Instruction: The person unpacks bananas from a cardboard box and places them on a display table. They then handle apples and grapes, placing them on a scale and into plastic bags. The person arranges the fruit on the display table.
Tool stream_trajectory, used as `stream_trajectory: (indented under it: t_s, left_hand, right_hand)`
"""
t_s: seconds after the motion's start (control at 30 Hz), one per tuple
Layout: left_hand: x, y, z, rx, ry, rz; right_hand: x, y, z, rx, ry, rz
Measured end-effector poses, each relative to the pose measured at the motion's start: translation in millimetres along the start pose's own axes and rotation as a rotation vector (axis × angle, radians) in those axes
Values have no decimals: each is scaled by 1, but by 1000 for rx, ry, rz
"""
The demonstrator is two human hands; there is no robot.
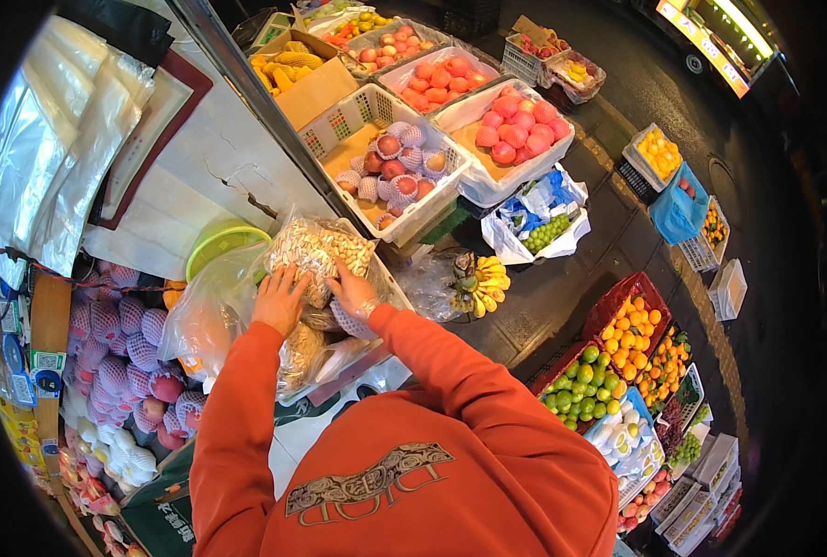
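Observation:
A clear plastic bag of nuts or seeds (316,244) lies on top of a pile in a white crate (392,287). My left hand (281,299) rests on the bag's near left side, its fingers spread. On the near right side, my right hand (354,289) touches the same bag, fingers apart and pointing away from me. Under and below my hands sit another clear bag with tan contents (302,355) and a fruit in a foam net (350,322). Left of my left hand stands a cloudy plastic bag (208,313) with orange contents, partly see-through.
A lime-green plastic basin (222,244) sits behind the bags. Beyond it is a crate of net-wrapped fruit (448,157). Bananas (483,282) lie to the right. Net-wrapped fruit (124,341) is heaped at left, below hanging plastic bags (65,132). A metal post (267,104) slants past the crates.

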State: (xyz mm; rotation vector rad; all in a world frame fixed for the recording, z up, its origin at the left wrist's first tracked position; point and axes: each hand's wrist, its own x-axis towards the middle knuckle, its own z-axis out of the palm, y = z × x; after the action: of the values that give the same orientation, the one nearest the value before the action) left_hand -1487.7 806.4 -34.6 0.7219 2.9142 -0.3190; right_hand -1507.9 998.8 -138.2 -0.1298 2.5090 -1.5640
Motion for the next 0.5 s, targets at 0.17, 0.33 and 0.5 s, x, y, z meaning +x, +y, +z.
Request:
stream_trajectory:
  t_s: [0.17,0.33,0.5]
  left_hand:
    - [-2,11,2,-21,46,-37]
    - [0,19,-4,-135,119,-86]
    - [11,31,0,-161,116,-94]
  right_hand:
    - [30,42,-41,92,454,254]
    - [27,24,-3,136,216,189]
    - [6,22,45,319,225,304]
